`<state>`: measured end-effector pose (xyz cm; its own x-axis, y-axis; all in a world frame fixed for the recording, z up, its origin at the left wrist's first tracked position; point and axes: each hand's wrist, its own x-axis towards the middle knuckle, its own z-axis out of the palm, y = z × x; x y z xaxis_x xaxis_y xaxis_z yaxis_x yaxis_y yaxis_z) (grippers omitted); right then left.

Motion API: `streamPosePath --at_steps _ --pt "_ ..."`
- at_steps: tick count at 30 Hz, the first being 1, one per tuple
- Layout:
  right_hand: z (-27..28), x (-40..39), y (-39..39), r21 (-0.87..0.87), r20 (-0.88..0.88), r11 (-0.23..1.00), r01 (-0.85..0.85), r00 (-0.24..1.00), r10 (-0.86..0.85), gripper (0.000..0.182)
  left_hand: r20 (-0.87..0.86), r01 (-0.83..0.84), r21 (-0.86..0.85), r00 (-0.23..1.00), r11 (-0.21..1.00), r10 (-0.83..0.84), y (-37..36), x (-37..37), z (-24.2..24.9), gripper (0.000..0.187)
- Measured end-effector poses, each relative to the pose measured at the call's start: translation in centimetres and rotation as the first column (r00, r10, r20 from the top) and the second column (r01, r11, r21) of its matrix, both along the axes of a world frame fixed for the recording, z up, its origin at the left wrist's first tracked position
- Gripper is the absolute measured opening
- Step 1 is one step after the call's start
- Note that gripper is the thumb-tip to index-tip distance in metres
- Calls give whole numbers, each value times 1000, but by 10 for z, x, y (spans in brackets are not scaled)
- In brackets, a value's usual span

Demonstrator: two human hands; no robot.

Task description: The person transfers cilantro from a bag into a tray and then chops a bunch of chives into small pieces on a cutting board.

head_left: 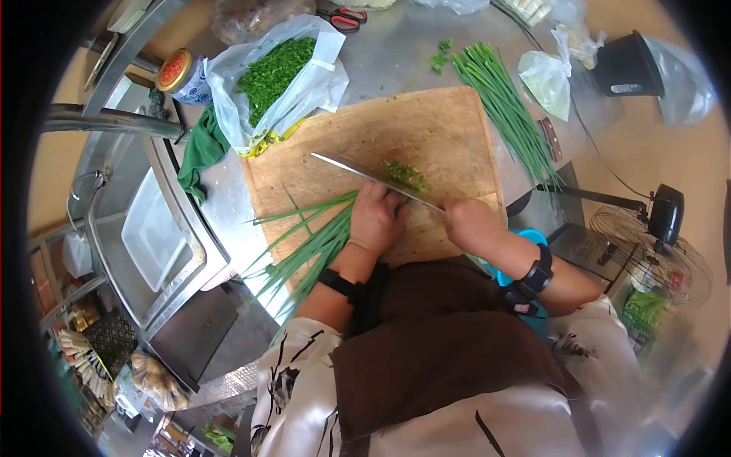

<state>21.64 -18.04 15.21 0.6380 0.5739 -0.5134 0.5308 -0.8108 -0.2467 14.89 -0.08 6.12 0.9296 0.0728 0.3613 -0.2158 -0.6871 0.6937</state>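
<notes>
My left hand (pixel 375 218) is closed around a bunch of long green chives (pixel 316 238) on the wooden cutting board (pixel 449 126); their long ends fan out to the left past the board's edge. My right hand (pixel 466 225) grips the handle of a kitchen knife (pixel 365 172). The blade slants across the board, its tip toward the upper left, right beside my left fingers. A small heap of chopped chives (pixel 405 175) lies just beyond the blade. My fingertips are partly hidden behind the left hand's knuckles.
Beyond the board stands a plastic bag (pixel 324 57) with chopped greens (pixel 276 80). More whole chives (pixel 502 103) lie to the right, near another knife handle (pixel 550 139). Red-handled scissors (pixel 344 19), a jar (pixel 183 76), a green cloth (pixel 204 148), a sink (pixel 145 236) and a fan (pixel 655 244) surround the table.
</notes>
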Motion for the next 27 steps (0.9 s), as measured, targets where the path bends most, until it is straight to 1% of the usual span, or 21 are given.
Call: streamPosePath --at_steps 1,2,4,5,8,11,13,16,17,20,23,26,27 --pt "-6 4 8 52 21 998 -33 999 32 16 -1 1 7 1000 1000 -1 1 0 1 20" --pt "-8 3 10 102 37 993 -56 998 53 16 -48 4 5 999 1000 -3 1 -2 2 20" --pt "-4 1 5 141 38 990 -25 999 20 16 -129 22 0 991 1000 -21 3 -5 1 20" --pt "0 6 2 158 47 987 -23 999 15 16 -89 23 0 996 1000 -23 4 -2 0 20" --pt "35 -6 -17 117 36 993 -9 999 5 16 -17 12 -20 1000 1000 -12 1 -8 -7 20" --pt "61 -10 -25 -8 -39 999 36 999 -36 17 32 9 -14 999 1000 -8 2 -2 -9 20" --pt "36 -8 -21 13 -43 999 45 998 -45 18 35 0 -2 999 1000 0 2 -3 -4 19" --pt "-3 -5 -1 82 -19 996 21 1000 -20 19 -91 11 1 996 1000 -11 2 -5 2 18" --pt "-11 0 6 118 -3 993 -1 1000 2 19 -81 4 0 997 1000 -4 4 -3 4 18" --pt "-13 8 5 174 20 984 -26 1000 23 20 -83 27 3 996 1000 -27 5 -9 8 20" --pt "19 4 -8 203 -3 979 34 999 -34 19 -80 14 1 997 1000 -14 3 -11 2 22" --pt "58 -4 -21 3 -57 1000 -16 998 16 17 -18 2 4 1000 1000 -2 3 -9 -3 22" --pt "57 -5 -21 -4 -48 1000 -13 999 13 17 13 -9 10 1000 1000 8 2 -7 -3 21"
